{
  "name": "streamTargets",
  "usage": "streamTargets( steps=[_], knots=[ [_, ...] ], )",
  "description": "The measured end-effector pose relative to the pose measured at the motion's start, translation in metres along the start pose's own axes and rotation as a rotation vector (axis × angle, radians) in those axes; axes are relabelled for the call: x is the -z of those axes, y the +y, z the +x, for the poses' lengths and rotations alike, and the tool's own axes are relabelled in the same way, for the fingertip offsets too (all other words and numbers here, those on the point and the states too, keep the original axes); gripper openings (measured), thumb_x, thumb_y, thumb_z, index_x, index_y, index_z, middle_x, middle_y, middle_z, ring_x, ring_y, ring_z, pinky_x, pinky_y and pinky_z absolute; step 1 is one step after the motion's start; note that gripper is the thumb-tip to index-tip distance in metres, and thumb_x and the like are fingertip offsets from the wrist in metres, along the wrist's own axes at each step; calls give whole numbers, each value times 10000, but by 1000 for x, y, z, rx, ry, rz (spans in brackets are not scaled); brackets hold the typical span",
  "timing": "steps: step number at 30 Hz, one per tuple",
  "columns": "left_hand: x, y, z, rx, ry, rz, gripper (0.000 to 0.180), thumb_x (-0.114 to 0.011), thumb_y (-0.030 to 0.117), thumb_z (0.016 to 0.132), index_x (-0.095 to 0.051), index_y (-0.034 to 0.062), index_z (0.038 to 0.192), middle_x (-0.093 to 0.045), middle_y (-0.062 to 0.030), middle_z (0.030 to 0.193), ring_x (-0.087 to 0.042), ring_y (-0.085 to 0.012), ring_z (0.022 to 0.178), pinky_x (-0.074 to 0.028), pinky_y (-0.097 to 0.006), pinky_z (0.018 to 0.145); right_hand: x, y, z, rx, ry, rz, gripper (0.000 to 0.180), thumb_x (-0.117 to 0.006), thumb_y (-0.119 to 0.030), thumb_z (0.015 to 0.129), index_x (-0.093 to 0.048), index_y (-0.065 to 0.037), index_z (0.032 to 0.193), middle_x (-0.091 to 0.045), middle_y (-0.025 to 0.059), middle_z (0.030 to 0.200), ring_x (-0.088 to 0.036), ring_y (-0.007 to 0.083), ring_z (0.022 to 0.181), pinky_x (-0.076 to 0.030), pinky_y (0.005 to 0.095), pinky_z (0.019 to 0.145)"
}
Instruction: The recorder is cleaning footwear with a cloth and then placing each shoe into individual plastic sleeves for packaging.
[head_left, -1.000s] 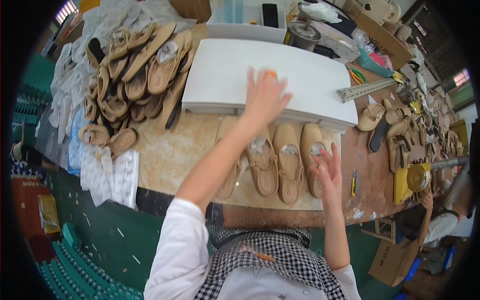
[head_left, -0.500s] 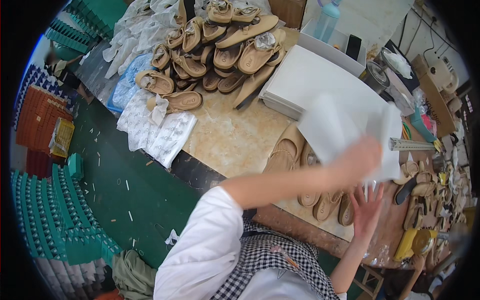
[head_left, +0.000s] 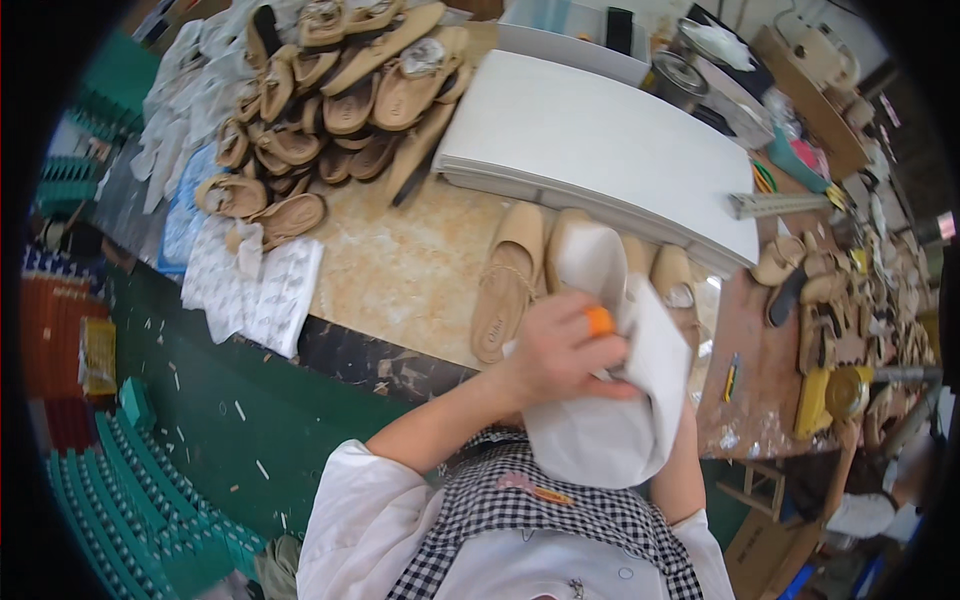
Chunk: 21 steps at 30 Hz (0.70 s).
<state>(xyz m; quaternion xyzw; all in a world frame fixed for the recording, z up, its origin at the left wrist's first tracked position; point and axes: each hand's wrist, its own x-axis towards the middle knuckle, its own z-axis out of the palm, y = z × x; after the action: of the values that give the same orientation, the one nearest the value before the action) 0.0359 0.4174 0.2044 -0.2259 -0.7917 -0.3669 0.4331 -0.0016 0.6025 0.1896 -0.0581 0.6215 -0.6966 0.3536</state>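
Bent in front of my apron is a curled sheet of white paper [head_left: 655,350]. My left hand [head_left: 565,350], with an orange band round one finger, is closed on the paper's near left side. My right forearm [head_left: 685,470] comes up behind the sheet, which hides the right hand and its fingers. Just beyond the paper, tan slip-on shoes stand in a row on the table; the leftmost shoe [head_left: 508,285] shows whole, and the paper partly covers the others. A wide white stack [head_left: 610,120] that looks like paper lies behind the row.
A heap of tan shoes [head_left: 350,110] fills the back left of the table, beside printed tissue sheets [head_left: 255,285]. At the right are a metal ruler [head_left: 780,205], a cutter [head_left: 731,378], more shoes [head_left: 820,280] and a co-worker's arm [head_left: 840,470]. Green racks [head_left: 140,500] stand left.
My left hand has drawn the white paper from over the stack's right side back toward my body. The right hand, spread open before, is now behind the paper. The view has shifted right.
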Motion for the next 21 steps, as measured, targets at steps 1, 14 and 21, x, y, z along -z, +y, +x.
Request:
streamTargets(
  steps=[1,14,21],
  knots=[
    [7,-4,3,54,74,56,334,-773,347,606,-518,135,645,-494,-28,678,-524,-226,645,-430,-333,507,-4,-1,2,-24,-19,-42,691,-583,-250,877,-211,-65,1430,-230,154,1464,-317,307,1302,-367,420,1010],
    [5,-12,-27,1326,102,-1361,289,-487,296,943,-578,61,1083,-610,6,938,-567,-73,794,-470,-234,670,-71,-1,18,784,126,-758,780,-755,-103,657,-383,30,1330,-454,224,1307,-472,308,1198,-384,365,988],
    [61,-59,-50,273,-461,214,734,-712,320,707,-413,28,1310,-511,-186,1212,-444,-304,1186,-320,-411,1031,-26,-18,61,452,313,-154,224,-547,-102,885,-569,20,1071,-606,74,1068,-597,118,905,-496,256,715]
  ],
)
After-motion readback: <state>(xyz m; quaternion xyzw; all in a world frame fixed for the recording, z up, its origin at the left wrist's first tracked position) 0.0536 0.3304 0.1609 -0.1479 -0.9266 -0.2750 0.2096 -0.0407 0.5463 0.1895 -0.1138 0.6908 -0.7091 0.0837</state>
